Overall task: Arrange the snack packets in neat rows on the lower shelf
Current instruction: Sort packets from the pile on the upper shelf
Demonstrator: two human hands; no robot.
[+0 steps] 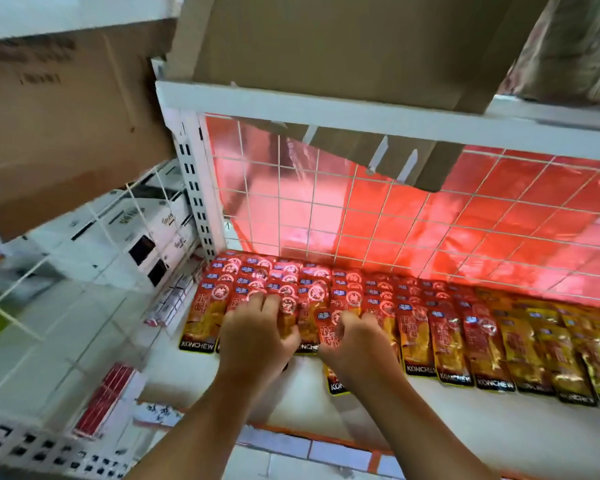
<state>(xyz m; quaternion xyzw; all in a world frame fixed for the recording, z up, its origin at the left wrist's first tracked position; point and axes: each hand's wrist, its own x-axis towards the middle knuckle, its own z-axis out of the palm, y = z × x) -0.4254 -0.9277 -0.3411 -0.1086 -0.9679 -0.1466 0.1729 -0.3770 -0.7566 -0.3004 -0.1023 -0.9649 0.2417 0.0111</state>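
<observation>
Red and yellow snack packets [447,337] marked KONCHEW lie in overlapping rows across the white lower shelf [291,396], from the left upright to the right edge of view. My left hand [257,334] lies on the packets near the left end, fingers spread and bent over them. My right hand [357,344] is beside it, fingers curled down onto a packet row. One packet [334,384] sticks out toward the shelf front under my right wrist. Whether either hand pinches a packet is hidden by the hands themselves.
A white wire grid [395,220] with a red reflective sheet backs the shelf. A cardboard box [343,46] sits on the upper shelf above. To the left are white boxes [146,237], a brown carton [66,116] and small red packs [104,400].
</observation>
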